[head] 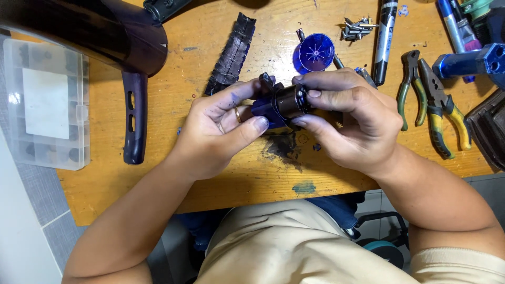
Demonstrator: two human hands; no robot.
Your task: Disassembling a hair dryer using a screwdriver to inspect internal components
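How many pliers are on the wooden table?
2. The green-handled pliers lie on the wooden table, right of the person's right hand. The yellow-and-green-handled pliers lie just right of them, touching. More could be hidden beyond the picture's edge.

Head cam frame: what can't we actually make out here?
- Small dark motor-like part: mostly covered by the left hand and right hand; how it joins the blue piece is hidden.
- Dark hair dryer body: cut off by the top edge.
- Clear plastic organiser box: contents blurred behind the lid.
- Pile of screws: too small to count.
- Blue tool: cut off at the right edge.
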